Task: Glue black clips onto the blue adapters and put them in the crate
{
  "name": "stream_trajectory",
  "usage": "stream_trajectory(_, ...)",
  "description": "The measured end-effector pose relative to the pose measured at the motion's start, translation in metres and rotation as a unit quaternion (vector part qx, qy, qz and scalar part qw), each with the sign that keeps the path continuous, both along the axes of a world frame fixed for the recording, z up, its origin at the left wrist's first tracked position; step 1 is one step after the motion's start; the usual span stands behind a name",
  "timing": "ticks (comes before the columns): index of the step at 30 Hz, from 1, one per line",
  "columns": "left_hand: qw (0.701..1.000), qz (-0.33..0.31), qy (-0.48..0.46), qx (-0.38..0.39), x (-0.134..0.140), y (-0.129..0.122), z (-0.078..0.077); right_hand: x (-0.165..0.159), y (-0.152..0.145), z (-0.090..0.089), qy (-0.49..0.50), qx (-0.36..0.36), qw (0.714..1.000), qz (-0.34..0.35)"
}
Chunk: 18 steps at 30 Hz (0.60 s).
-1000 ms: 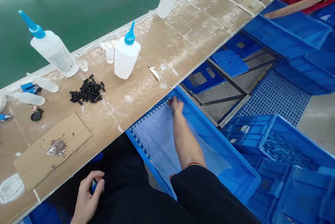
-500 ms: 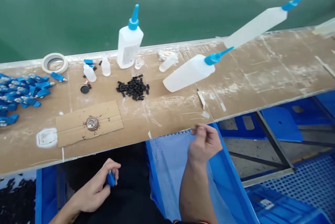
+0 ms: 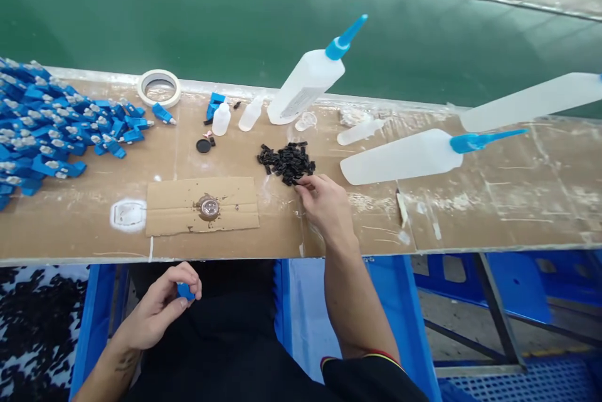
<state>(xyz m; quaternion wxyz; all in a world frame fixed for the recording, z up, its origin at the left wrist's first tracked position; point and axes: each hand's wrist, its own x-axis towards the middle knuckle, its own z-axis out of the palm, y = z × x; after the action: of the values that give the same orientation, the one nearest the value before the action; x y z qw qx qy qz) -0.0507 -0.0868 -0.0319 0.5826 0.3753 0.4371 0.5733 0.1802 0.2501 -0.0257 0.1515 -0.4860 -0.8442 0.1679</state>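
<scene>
My left hand (image 3: 162,305) is curled round a small blue plastic part (image 3: 185,291) in front of my body, below the bench edge. Only a bit of the part shows between the fingers. Over the bench, my right hand (image 3: 327,207) has its thumb and forefinger pinched together at the near edge of a pile of small black plastic pieces (image 3: 288,162). A black piece appears to be at the fingertips. Left of this hand lies a cardboard strip (image 3: 164,192) with a small round dish (image 3: 209,207) of dark, wet-looking substance on it.
A heap of blue parts (image 3: 61,120) covers the bench's left side, beside a tape roll (image 3: 177,89). Small white bottles (image 3: 221,120) stand at the back. Large bottles with blue nozzles (image 3: 305,85) lean or lie around, one lying to the right (image 3: 399,157). Blue bins (image 3: 397,320) sit below.
My right hand has moved from over the bin at the bench edge up and left to the black pile. My left hand keeps the blue part. The view has shifted.
</scene>
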Motion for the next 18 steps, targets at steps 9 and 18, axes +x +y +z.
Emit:
stream_trajectory(9,0.99,0.031,0.136,0.031,0.005,0.06,0.033,-0.001,-0.048,0.018,0.251,-0.096,0.958,-0.097)
stream_trajectory(18,0.983,0.158,0.018,-0.094,0.045,0.107,0.035,-0.049,-0.146,0.036,0.375,-0.155,0.908,0.103)
